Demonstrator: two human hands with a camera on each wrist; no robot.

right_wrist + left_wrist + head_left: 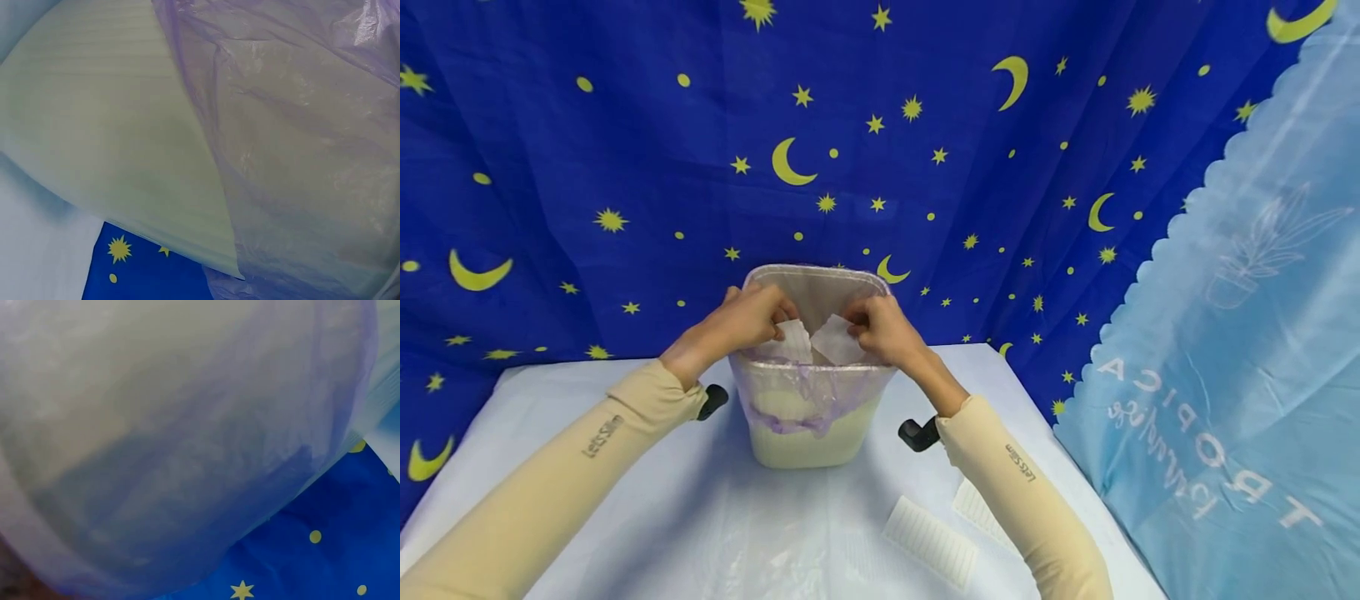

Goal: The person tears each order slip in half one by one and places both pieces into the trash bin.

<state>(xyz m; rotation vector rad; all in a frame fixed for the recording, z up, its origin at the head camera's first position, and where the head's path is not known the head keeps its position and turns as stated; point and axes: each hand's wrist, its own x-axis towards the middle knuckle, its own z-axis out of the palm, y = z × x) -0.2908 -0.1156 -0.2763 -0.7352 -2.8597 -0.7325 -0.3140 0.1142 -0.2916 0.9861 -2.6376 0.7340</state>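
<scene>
A cream-white bin [808,450] stands upright on the table, lined with a thin purple plastic bag [842,392] folded down over its rim. My left hand [748,317] reaches over the bin's left side and pinches a torn white piece of paper [795,340]. Opposite it, my right hand [886,330] pinches another torn piece [835,340] inside the mouth of the bin. The two pieces nearly meet at the middle of the opening. Both wrist views show only the outer wall, with the bag [206,456] over it on one side and the bag [300,144] partly covering it on the other.
Two lined white paper pieces [931,542] lie at the front right, one partly behind my right forearm. White cloth covers the table [647,483]. A blue curtain [647,183] with moons and stars hangs behind, and a light-blue cloth [1247,358] hangs along the right.
</scene>
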